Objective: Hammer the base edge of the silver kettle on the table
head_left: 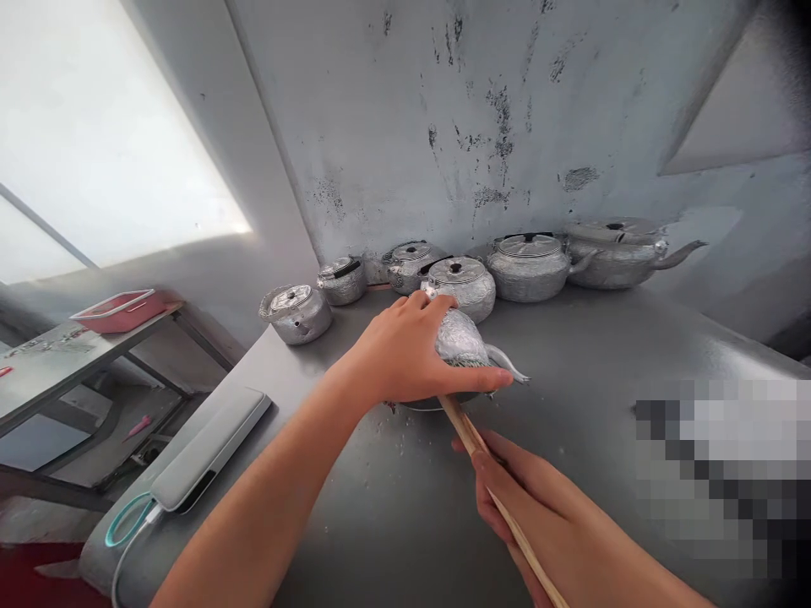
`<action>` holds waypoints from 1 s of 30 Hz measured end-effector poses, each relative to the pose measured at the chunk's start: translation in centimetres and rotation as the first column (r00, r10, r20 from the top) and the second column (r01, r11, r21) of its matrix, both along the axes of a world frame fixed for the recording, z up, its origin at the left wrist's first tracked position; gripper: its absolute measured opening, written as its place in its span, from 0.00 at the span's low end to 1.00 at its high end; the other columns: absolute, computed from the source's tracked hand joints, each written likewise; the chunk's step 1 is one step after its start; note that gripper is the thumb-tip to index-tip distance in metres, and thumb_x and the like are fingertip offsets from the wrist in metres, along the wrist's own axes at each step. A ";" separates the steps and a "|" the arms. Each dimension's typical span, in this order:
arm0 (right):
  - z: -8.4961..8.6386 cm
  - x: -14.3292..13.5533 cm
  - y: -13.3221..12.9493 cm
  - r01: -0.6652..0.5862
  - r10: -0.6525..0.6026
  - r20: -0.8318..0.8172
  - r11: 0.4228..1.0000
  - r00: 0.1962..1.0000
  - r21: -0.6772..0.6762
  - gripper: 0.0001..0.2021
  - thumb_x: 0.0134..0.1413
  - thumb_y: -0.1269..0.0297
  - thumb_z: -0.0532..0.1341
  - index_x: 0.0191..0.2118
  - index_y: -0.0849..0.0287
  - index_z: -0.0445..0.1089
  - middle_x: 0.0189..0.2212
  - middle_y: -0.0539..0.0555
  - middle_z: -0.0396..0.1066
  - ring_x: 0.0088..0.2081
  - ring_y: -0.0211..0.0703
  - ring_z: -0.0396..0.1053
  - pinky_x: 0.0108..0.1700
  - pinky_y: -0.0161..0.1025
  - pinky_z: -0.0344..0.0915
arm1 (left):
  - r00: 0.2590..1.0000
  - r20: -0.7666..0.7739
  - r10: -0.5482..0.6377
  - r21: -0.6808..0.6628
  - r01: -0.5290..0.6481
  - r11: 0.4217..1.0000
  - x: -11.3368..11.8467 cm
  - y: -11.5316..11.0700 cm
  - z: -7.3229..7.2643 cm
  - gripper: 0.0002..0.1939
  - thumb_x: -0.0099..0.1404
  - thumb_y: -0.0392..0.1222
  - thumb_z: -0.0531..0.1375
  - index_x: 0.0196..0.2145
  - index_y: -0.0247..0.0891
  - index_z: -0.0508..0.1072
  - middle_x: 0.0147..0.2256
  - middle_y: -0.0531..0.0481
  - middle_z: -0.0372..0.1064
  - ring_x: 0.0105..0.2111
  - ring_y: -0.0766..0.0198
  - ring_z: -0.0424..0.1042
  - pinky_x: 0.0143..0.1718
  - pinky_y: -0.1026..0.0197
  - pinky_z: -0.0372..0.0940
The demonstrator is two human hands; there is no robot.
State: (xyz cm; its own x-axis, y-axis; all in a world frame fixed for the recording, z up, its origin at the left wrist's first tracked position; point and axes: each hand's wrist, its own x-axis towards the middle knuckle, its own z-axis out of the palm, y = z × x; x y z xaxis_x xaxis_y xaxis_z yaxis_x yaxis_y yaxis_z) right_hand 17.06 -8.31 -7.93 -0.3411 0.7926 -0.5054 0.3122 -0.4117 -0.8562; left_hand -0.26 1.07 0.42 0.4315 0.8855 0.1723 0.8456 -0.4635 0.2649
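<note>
A small silver kettle (461,336) lies tipped on the grey table, its spout pointing right and its opening turned towards me. My left hand (411,350) grips it from the left and above, thumb stretched across the near side and fingers over the top; much of the body is hidden beneath. In my right hand (510,485) is a wooden stick (465,431), held along its length. The stick's upper end reaches the kettle's underside near my left thumb; its tip is out of sight.
Several silver kettles, among them a lidded kettle (529,268) and a large long-spouted kettle (617,257), stand along the wall. A white power bank (212,447) with a cable lies at the table's left edge. Further left, a pink basket (120,312) rests on a side table.
</note>
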 end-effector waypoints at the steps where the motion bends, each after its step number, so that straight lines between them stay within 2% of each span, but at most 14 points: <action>1: 0.0 0.0 -0.1 0.002 -0.002 -0.002 1.000 1.000 -0.006 0.17 0.74 0.49 0.42 0.41 0.54 0.60 0.26 0.42 0.56 0.18 0.30 0.53 0.16 0.27 0.58 | 1.000 -0.002 -0.001 0.000 0.001 1.000 0.0 0.0 0.0 0.55 0.52 0.85 0.54 0.66 0.44 0.63 0.58 0.39 0.64 0.56 0.36 0.67 0.49 0.45 0.67; 4: -0.1 0.1 -0.2 -0.027 0.027 0.005 1.000 1.000 -0.011 0.17 0.74 0.51 0.42 0.42 0.54 0.60 0.26 0.42 0.56 0.18 0.30 0.52 0.16 0.27 0.57 | 1.000 -0.003 -0.005 -0.002 0.005 1.000 0.0 -0.1 0.0 0.55 0.53 0.84 0.55 0.66 0.44 0.63 0.58 0.38 0.64 0.56 0.37 0.66 0.49 0.44 0.67; 7: -0.1 0.1 -0.2 0.001 -0.001 -0.013 1.000 1.000 -0.014 0.18 0.74 0.48 0.41 0.43 0.53 0.60 0.26 0.42 0.55 0.17 0.30 0.52 0.16 0.27 0.58 | 1.000 -0.009 -0.012 0.006 0.012 1.000 0.1 -0.2 0.0 0.55 0.53 0.84 0.55 0.67 0.43 0.62 0.60 0.37 0.63 0.57 0.36 0.65 0.51 0.42 0.66; 11: 0.3 0.0 -0.2 -0.027 0.027 0.026 1.000 0.999 -0.014 0.17 0.74 0.53 0.40 0.41 0.54 0.60 0.26 0.42 0.56 0.17 0.30 0.53 0.15 0.28 0.57 | 0.999 -0.027 -0.019 0.010 0.019 1.000 0.3 -0.3 -0.1 0.56 0.53 0.84 0.55 0.67 0.43 0.61 0.62 0.36 0.61 0.60 0.34 0.63 0.54 0.41 0.64; 14: 0.4 0.0 -0.1 0.025 -0.025 0.004 0.998 1.000 -0.050 0.18 0.74 0.50 0.41 0.40 0.53 0.60 0.26 0.43 0.55 0.18 0.31 0.53 0.14 0.27 0.55 | 0.999 -0.028 -0.022 0.011 0.022 1.000 0.3 -0.4 0.0 0.56 0.53 0.84 0.55 0.67 0.43 0.62 0.62 0.36 0.61 0.60 0.34 0.63 0.54 0.40 0.64; 18: 0.0 0.2 -0.2 -0.023 0.023 -0.013 1.000 1.000 -0.013 0.18 0.73 0.48 0.42 0.42 0.53 0.60 0.26 0.42 0.57 0.17 0.29 0.54 0.16 0.27 0.57 | 0.999 -0.027 -0.019 0.006 0.019 1.000 0.4 -0.4 0.0 0.55 0.53 0.83 0.56 0.67 0.44 0.62 0.61 0.37 0.62 0.60 0.33 0.63 0.54 0.41 0.64; 21: -0.4 0.4 -0.3 0.004 -0.005 -0.032 1.000 0.999 -0.012 0.20 0.73 0.46 0.41 0.40 0.54 0.60 0.26 0.43 0.56 0.18 0.30 0.53 0.16 0.27 0.58 | 1.000 -0.023 -0.019 0.012 0.019 1.000 0.4 -0.3 0.0 0.55 0.53 0.83 0.56 0.67 0.44 0.62 0.61 0.37 0.62 0.60 0.34 0.63 0.54 0.41 0.65; 25: -0.8 0.5 -0.4 -0.047 0.048 -0.035 0.999 0.998 0.025 0.16 0.73 0.48 0.42 0.46 0.52 0.58 0.27 0.42 0.56 0.18 0.31 0.54 0.16 0.28 0.58 | 0.999 -0.023 -0.026 0.015 0.026 1.000 0.3 -0.3 -0.1 0.56 0.53 0.84 0.55 0.67 0.43 0.62 0.62 0.37 0.62 0.60 0.34 0.63 0.55 0.40 0.64; 30: -1.1 0.7 -0.3 -0.049 0.052 -0.051 0.998 0.997 0.050 0.20 0.73 0.44 0.42 0.42 0.54 0.60 0.27 0.42 0.58 0.18 0.29 0.54 0.19 0.29 0.61 | 0.999 -0.013 -0.041 0.021 0.041 0.999 0.3 -0.3 -0.2 0.55 0.53 0.84 0.56 0.67 0.43 0.63 0.62 0.37 0.62 0.59 0.36 0.64 0.55 0.41 0.65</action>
State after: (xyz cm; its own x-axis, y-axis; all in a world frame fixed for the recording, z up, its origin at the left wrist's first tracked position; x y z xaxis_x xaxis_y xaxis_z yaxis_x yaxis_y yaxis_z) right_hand 17.80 -8.64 -9.03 -0.4065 0.7969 -0.4470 0.2855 -0.3539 -0.8906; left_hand 0.01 0.78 0.25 0.4699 0.8630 0.1852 0.8288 -0.5036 0.2439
